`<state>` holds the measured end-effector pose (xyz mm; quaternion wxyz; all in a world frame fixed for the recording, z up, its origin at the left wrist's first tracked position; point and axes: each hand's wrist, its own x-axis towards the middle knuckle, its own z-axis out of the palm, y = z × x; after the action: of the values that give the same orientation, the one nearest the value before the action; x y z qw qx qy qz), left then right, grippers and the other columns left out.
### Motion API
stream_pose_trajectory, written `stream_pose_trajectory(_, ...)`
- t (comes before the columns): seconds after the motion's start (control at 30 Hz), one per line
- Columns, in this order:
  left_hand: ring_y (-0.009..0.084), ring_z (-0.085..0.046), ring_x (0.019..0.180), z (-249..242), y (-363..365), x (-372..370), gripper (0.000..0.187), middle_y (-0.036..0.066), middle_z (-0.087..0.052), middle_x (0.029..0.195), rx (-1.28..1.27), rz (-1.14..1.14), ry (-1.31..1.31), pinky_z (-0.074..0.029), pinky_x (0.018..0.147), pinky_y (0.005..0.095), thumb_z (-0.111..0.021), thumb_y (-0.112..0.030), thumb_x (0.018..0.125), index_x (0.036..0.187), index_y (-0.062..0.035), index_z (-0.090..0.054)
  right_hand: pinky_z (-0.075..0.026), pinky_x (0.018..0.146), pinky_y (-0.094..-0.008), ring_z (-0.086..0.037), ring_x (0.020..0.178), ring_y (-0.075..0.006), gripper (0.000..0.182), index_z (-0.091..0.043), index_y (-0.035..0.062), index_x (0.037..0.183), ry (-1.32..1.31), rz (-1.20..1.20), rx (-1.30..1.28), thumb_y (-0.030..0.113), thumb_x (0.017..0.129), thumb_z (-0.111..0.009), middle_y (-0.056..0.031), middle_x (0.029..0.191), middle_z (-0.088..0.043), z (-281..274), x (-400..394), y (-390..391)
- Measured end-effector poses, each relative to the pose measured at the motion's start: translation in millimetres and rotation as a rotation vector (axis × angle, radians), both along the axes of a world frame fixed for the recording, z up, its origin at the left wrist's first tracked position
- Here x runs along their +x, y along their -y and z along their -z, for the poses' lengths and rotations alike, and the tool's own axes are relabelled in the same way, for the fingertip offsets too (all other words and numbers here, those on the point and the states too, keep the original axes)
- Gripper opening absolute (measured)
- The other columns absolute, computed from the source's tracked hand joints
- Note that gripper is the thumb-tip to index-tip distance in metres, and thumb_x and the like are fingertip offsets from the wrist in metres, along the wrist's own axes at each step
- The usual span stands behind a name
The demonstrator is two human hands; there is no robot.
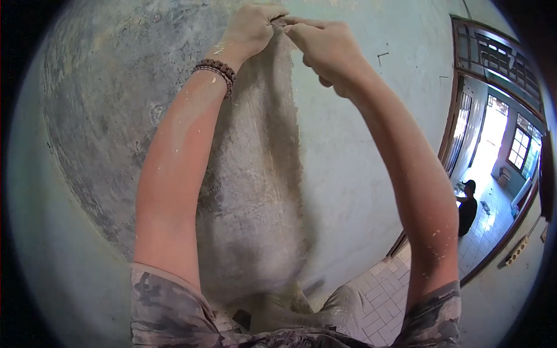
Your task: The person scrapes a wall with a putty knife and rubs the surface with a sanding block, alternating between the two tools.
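Note:
Both hands are raised high against the wall, close together at the top of the view. My left hand is closed, with a braided bracelet on its wrist. My right hand is closed too, its fingertips meeting those of my left hand. Something small and dark may be between them, but it is too hidden to name. Behind the hands, a bare grey patch of wall borders pale green paint along a rough vertical edge. Pale flakes cling to both forearms.
At the right, a doorway opens onto a tiled room, where another person in dark clothing and a cap sits low. A power strip hangs on the wall at the far right. Pale floor tiles show below.

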<state>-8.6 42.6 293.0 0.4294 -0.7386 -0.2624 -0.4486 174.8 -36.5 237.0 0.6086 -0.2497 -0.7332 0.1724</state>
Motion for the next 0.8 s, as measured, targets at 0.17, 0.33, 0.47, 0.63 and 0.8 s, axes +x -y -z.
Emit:
stream_pose_trajectory(0.17,0.0312,-0.067,0.101,7.8,7.5,2.7,0.027,0.015,-0.070,0.108,-0.061,0.015,-0.033,-0.052,0.088,0.0340,-0.058,-0.003,0.087,0.112,-0.0043,-0.068,-0.041,0.041,-0.0328,-0.051,0.046,-0.0152,0.031,-0.074,0.0014,0.093,-0.040,0.006,0.007,0.023,0.083,-0.054,-0.0077,0.060,-0.057,8.7,-5.6,-0.7)
stream_pose_trajectory(0.33,0.0298,-0.067,0.100,0.4,10.8,8.2,0.024,0.015,-0.069,0.107,-0.110,-0.042,0.038,-0.052,0.086,0.0341,-0.059,-0.005,0.088,0.111,-0.0056,-0.069,-0.027,0.037,-0.0263,-0.030,0.041,-0.0071,0.040,-0.068,0.0117,0.124,0.033,-0.010,-0.118,0.028,0.090,-0.054,0.0039,0.053,-0.039,-1.0,5.6,5.2)
stream_pose_trajectory(0.47,0.0296,-0.067,0.100,3.4,2.8,-0.6,0.023,0.015,-0.069,0.107,-0.025,-0.010,-0.046,-0.052,0.086,0.0345,-0.060,-0.007,0.088,0.109,-0.0060,-0.070,-0.027,0.037,-0.0261,-0.032,0.041,-0.0071,0.042,-0.068,0.0140,0.125,0.048,0.023,-0.029,0.029,0.089,-0.052,0.0034,0.054,-0.040,3.0,-5.1,0.7)
stream_pose_trajectory(0.63,0.0347,-0.065,0.084,6.5,9.2,7.2,0.018,0.015,-0.069,0.093,-0.009,0.088,-0.004,-0.051,0.076,0.0380,-0.057,-0.009,0.087,0.097,-0.0038,-0.070,-0.049,0.061,-0.0340,-0.059,0.065,-0.0161,0.030,-0.074,0.0002,0.095,0.015,-0.014,-0.161,0.018,0.083,-0.053,-0.0130,0.073,-0.066,-0.9,3.9,7.8)
stream_pose_trajectory(0.8,0.0311,-0.066,0.094,0.7,1.4,3.0,0.022,0.015,-0.069,0.102,0.049,0.078,0.010,-0.052,0.083,0.0357,-0.059,-0.004,0.085,0.104,-0.0048,-0.069,-0.046,0.050,-0.0319,-0.054,0.055,-0.0130,0.034,-0.075,0.0037,0.102,-0.067,-0.013,0.011,0.019,0.084,-0.051,-0.0084,0.065,-0.061,2.1,-7.6,1.2)
